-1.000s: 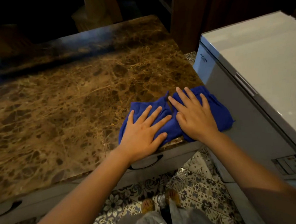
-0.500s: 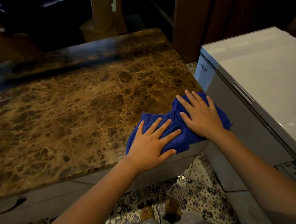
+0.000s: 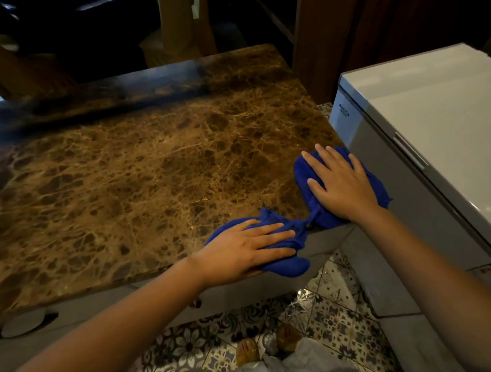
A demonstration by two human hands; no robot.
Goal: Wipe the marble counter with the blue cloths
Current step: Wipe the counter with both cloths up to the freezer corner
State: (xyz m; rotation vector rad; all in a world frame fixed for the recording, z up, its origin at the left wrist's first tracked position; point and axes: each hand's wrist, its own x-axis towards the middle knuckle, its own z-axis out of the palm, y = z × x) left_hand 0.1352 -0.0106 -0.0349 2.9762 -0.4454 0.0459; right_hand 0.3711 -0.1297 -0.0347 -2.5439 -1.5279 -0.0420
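Left hand [image 3: 242, 250] flat, fingers spread, on a crumpled blue cloth [image 3: 288, 264] overhanging the near edge of the brown veined marble table [image 3: 141, 174]. Right hand [image 3: 342, 186] flat on a second blue cloth [image 3: 303, 171] at the near right corner. Grey chest freezer [image 3: 434, 124] beside, labelled "AUCMA".

The scene is dim, lit warmly from above and somewhat right. The marble counter [image 3: 158, 173] glows amber in its middle and falls into shadow along its far and left edges, where a bluish sheen shows. The white appliance lid [image 3: 439, 113] at right is brightest. The far background is almost black. Wide-angle distortion bends the edges; detail is soft throughout.
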